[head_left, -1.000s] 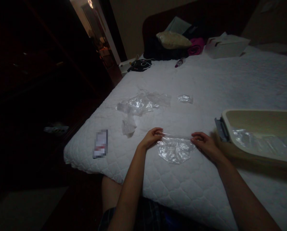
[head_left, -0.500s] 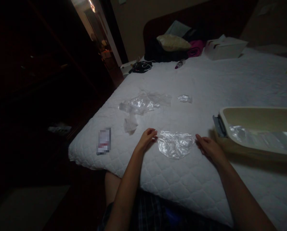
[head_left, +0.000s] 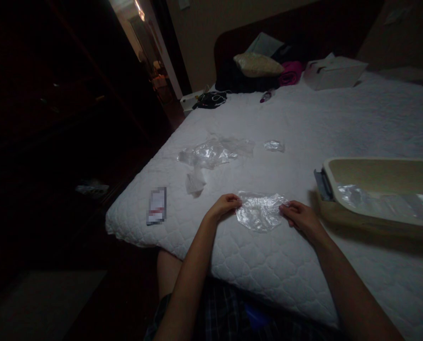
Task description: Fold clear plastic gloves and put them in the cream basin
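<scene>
The left hand (head_left: 228, 203) and right hand (head_left: 299, 217) pinch opposite side edges of a crinkled clear plastic bag (head_left: 259, 214), which lies near the front edge of the quilted bed (head_left: 268, 270), left of a cream bin (head_left: 353, 221). Light, even tension between both hands should ease the wrinkles without stretching the film.

bare quilt (head_left: 185, 218) gives the left hand (head_left: 227, 204) passage leftward, while the tub (head_left: 349, 221) blocks the right hand (head_left: 301, 218) rightward.
</scene>
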Tool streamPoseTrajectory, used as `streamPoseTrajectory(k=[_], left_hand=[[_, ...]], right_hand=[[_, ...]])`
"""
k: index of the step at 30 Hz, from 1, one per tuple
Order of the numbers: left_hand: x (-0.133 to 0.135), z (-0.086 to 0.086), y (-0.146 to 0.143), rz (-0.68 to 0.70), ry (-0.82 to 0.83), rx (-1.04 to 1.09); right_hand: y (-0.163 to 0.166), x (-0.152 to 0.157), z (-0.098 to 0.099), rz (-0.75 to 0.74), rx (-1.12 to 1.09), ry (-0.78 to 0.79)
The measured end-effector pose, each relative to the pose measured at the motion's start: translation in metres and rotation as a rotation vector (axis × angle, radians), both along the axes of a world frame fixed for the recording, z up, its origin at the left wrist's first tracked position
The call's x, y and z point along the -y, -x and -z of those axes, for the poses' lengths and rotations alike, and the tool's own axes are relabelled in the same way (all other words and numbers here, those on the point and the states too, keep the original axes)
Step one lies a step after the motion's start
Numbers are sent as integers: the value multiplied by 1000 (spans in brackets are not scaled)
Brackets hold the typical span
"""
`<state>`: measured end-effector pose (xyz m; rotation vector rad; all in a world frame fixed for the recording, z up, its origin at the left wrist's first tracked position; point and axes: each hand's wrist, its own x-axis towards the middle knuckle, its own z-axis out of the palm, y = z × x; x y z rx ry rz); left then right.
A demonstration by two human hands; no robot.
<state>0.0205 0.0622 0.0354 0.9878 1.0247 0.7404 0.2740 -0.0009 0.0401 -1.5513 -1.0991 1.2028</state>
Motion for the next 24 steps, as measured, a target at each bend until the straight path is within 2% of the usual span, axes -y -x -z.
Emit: streamPoseTrajectory(k=[3,6,10,15,20,24], left_hand=[[1,-2,2,11,22,15],[0,-3,0,4,48,19],[-3,0,-5,-26,21,-83],[-3,2,-5,27,0,-53],[-2,8,-7,-31,-45,-32],[1,11,-7,-54,-105,8]], right_hand=[[1,1,0,26,-6,-8],[-2,0,2,-19,-47,36],[-5,-5,7,-26,-69,58],[-2,-6,12,-18,-96,17],[1,-9,19,38,-41,-69],[-1,-9,22,20,5,-136]])
